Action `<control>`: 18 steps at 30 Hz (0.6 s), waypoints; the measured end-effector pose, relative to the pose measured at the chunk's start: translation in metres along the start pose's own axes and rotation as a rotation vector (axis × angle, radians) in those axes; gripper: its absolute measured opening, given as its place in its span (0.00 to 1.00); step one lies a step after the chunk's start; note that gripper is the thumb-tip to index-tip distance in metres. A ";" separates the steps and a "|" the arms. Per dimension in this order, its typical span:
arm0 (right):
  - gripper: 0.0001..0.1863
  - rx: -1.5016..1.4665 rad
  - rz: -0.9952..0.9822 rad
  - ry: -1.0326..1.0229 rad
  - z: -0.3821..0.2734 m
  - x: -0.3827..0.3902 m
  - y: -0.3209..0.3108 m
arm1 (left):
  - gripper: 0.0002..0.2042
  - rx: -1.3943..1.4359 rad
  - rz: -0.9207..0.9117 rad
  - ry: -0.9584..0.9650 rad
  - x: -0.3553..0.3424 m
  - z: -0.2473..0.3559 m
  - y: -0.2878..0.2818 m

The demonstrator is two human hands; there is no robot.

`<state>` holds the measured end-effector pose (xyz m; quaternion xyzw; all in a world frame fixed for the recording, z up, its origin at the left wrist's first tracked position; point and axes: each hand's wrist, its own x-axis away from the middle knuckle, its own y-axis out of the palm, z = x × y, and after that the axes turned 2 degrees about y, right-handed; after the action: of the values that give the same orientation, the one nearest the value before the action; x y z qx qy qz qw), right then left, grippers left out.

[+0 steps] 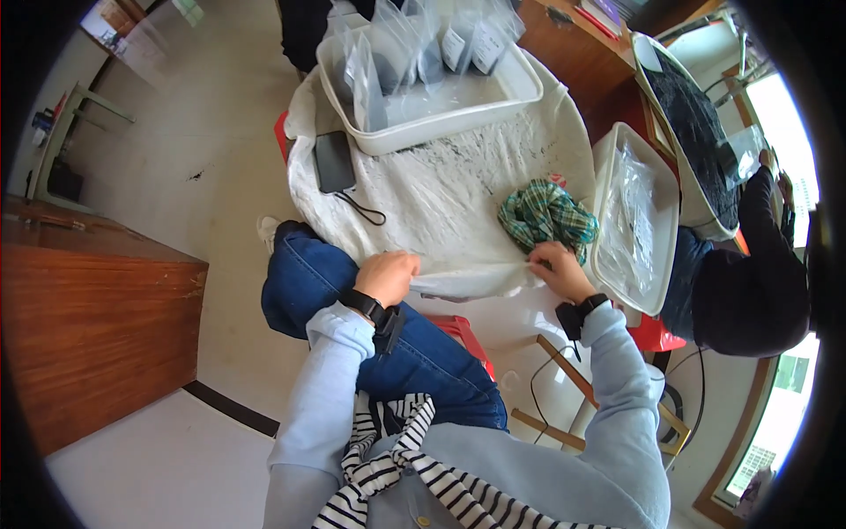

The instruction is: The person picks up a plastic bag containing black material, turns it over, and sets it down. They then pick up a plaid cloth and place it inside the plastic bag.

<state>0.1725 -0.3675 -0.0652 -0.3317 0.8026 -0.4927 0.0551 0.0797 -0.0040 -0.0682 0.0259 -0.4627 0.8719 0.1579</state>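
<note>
My left hand [388, 279] and my right hand [564, 270] both have their fingers closed on the near edge of a creased white cloth [445, 216], smudged with dark marks, that covers a surface in front of me. Just beyond my right hand lies a bunched green checked cloth [545, 216]. A black phone [335, 161] with a cord rests on the white cloth at left. At the back stands a white tray [423, 132] holding several upright clear bags [414, 57] with dark contents and labels.
A second white tray [628, 229] of flat plastic bags is at right. Beyond it, a person in black [749, 291] reaches toward a tub of dark material [683, 123]. A wooden cabinet [101, 326] stands at left. Red stools [458, 331], cables and a wooden frame are below.
</note>
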 end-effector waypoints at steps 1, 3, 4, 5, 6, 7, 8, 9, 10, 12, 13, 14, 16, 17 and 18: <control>0.07 0.040 -0.011 -0.001 0.001 0.005 -0.001 | 0.05 -0.013 -0.032 0.004 0.003 0.001 0.000; 0.08 0.088 -0.020 -0.006 -0.006 0.010 -0.006 | 0.06 -0.034 -0.097 0.005 0.005 0.006 -0.002; 0.08 0.134 -0.025 -0.040 -0.015 0.010 -0.007 | 0.06 -0.032 -0.088 0.004 0.002 0.008 -0.003; 0.08 0.179 -0.031 -0.074 -0.024 0.010 -0.008 | 0.07 -0.010 -0.100 -0.015 -0.001 0.010 -0.005; 0.08 0.218 -0.038 -0.108 -0.032 0.011 -0.007 | 0.07 0.011 -0.117 -0.036 -0.001 0.010 -0.006; 0.08 0.216 -0.041 -0.114 -0.034 0.014 -0.006 | 0.08 0.031 -0.134 -0.060 0.000 0.010 -0.007; 0.09 0.239 -0.026 -0.115 -0.034 0.018 -0.004 | 0.08 0.030 -0.133 -0.068 0.002 0.009 -0.007; 0.11 0.260 -0.012 -0.116 -0.034 0.020 -0.003 | 0.09 0.057 -0.126 -0.069 0.004 0.008 -0.008; 0.12 0.281 0.002 -0.117 -0.036 0.020 -0.002 | 0.09 0.085 -0.119 -0.070 0.006 0.007 -0.008; 0.13 0.314 0.092 -0.119 -0.046 0.015 -0.004 | 0.10 0.114 -0.107 -0.085 0.007 0.005 -0.016; 0.14 0.348 0.186 -0.105 -0.053 0.014 -0.005 | 0.11 0.164 -0.042 -0.172 0.003 0.006 -0.030; 0.15 0.380 0.280 -0.087 -0.059 0.014 -0.005 | 0.12 0.212 0.022 -0.258 -0.002 0.005 -0.042; 0.16 0.383 0.269 -0.124 -0.067 0.012 -0.008 | 0.16 0.114 0.236 -0.426 -0.009 -0.007 -0.066; 0.17 0.386 0.267 -0.170 -0.072 0.006 -0.009 | 0.19 0.069 0.392 -0.453 -0.011 -0.026 -0.071; 0.18 0.388 0.267 -0.216 -0.076 0.001 -0.008 | 0.22 0.021 0.549 -0.479 -0.012 -0.046 -0.076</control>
<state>0.1435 -0.3129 -0.0199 -0.2568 0.7190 -0.5877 0.2678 0.1184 0.0698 -0.0359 0.1057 -0.4674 0.8557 -0.1951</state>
